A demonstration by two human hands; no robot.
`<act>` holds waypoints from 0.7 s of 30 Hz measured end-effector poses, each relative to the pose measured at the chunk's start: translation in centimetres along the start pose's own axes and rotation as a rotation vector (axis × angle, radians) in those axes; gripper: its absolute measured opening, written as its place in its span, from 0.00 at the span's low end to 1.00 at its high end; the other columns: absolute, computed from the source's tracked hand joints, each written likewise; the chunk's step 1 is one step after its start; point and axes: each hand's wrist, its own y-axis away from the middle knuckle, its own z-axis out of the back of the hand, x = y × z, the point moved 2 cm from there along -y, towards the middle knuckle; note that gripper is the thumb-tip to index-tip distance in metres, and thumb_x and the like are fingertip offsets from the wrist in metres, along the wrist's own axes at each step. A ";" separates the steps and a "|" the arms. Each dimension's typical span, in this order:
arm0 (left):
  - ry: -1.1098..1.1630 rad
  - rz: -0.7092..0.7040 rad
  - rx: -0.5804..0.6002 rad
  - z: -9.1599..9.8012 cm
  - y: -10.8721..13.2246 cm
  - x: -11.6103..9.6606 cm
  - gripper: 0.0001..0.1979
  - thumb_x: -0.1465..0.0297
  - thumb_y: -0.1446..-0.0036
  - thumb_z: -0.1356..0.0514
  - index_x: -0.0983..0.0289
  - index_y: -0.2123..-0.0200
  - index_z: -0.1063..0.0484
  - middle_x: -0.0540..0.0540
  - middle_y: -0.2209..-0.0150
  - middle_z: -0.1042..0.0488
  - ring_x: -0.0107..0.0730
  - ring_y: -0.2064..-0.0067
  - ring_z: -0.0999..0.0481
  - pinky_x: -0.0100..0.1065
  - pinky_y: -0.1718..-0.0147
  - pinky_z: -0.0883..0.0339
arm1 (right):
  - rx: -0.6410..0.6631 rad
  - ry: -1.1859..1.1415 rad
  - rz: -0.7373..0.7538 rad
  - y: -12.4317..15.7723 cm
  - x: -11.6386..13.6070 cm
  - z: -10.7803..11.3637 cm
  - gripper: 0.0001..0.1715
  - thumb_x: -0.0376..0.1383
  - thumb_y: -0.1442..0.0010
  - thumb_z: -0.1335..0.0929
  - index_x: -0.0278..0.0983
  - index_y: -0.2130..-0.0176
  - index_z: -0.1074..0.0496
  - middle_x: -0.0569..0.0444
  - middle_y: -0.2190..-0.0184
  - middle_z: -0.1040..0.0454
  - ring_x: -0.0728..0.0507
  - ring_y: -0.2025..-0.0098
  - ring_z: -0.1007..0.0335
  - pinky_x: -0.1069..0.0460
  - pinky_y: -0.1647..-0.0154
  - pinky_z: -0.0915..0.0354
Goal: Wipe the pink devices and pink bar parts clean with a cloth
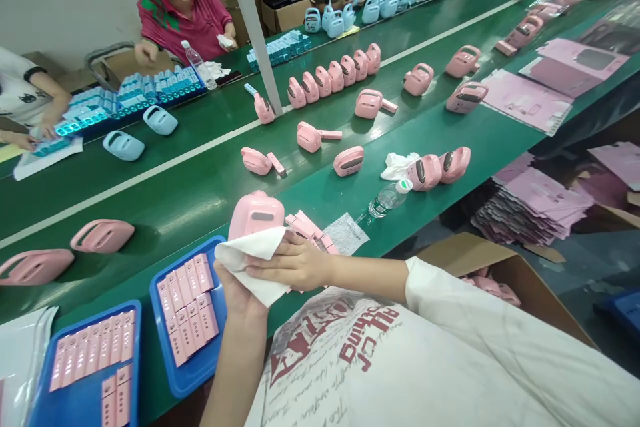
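A white wiping cloth (255,250) is between my two hands, above the near edge of the bench. My left hand (240,290) supports it from below, its fingers mostly covered by the cloth. From the right, my right hand (295,263) grips the cloth with fingers laid across it. Whether something lies inside the cloth is hidden. Just behind stands a pink handled device (257,210). Beside my right hand lies a pile of pink sticks (307,230). A blue tray (173,377) with rows of pink sticks is left of my left hand.
Another blue tray (75,400) stands at lower left. A plastic bottle (390,199) and crumpled tissue (397,165) lie to the right. Several pink devices (334,77) line the green conveyor (200,180). Across it, a person in a pink shirt (187,17) and others sit by blue parts.
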 end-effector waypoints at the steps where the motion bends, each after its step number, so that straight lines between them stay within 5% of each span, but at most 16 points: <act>1: 0.073 0.025 -0.018 -0.6 -0.1 -0.2 0.27 0.49 0.57 0.40 0.62 0.60 0.26 0.56 0.63 0.22 0.43 0.52 0.25 0.34 0.61 0.26 | -0.065 -0.024 -0.091 -0.2 -0.1 0.1 0.25 0.44 0.36 0.44 0.41 0.45 0.33 0.50 0.45 0.31 0.46 0.38 0.43 0.45 0.35 0.54; 5: 0.272 0.101 -0.061 -2.5 0.2 -1.0 0.24 0.54 0.54 0.42 0.57 0.54 0.28 0.54 0.57 0.22 0.39 0.54 0.25 0.32 0.65 0.26 | -0.375 -0.403 -0.481 -1.4 -0.7 0.2 0.40 0.58 0.38 0.49 0.34 0.44 0.36 0.42 0.48 0.30 0.41 0.40 0.41 0.44 0.39 0.46; 8: 0.298 0.143 -0.059 -2.6 0.6 -1.4 0.24 0.54 0.55 0.42 0.57 0.55 0.27 0.56 0.59 0.22 0.41 0.59 0.23 0.35 0.68 0.26 | -0.380 -0.881 -0.677 -2.3 -1.1 -0.1 0.45 0.64 0.44 0.47 0.34 0.47 0.35 0.47 0.62 0.25 0.42 0.56 0.28 0.48 0.55 0.32; 11: 0.258 0.200 -0.033 -2.1 0.6 -1.9 0.28 0.53 0.57 0.40 0.60 0.54 0.28 0.61 0.60 0.22 0.45 0.59 0.23 0.35 0.70 0.26 | -0.365 -1.281 -0.840 -2.6 -1.4 0.1 0.40 0.63 0.44 0.43 0.34 0.52 0.31 0.51 0.70 0.24 0.44 0.67 0.27 0.51 0.65 0.31; 14: 0.159 0.221 -0.024 -1.4 0.2 -2.1 0.27 0.55 0.57 0.39 0.61 0.54 0.29 0.59 0.62 0.23 0.44 0.62 0.23 0.37 0.72 0.26 | -0.466 -1.576 -0.983 -3.0 -1.8 1.3 0.27 0.53 0.39 0.41 0.35 0.56 0.30 0.52 0.69 0.23 0.45 0.65 0.27 0.51 0.62 0.31; 18: -0.125 0.031 -0.038 -0.4 -0.7 -2.0 0.29 0.60 0.63 0.35 0.65 0.55 0.29 0.58 0.61 0.23 0.42 0.60 0.24 0.38 0.65 0.27 | -0.612 -1.675 -1.182 -3.2 -3.6 2.5 0.19 0.41 0.36 0.42 0.33 0.62 0.28 0.53 0.73 0.23 0.45 0.67 0.26 0.50 0.58 0.32; 21: -0.558 -0.255 -0.069 -0.1 -0.8 -1.8 0.39 0.62 0.70 0.31 0.68 0.50 0.33 0.61 0.55 0.26 0.47 0.54 0.27 0.41 0.57 0.31 | -0.706 -1.551 -1.229 -3.0 -5.2 2.6 0.15 0.36 0.38 0.40 0.33 0.68 0.28 0.55 0.77 0.24 0.47 0.69 0.27 0.52 0.57 0.33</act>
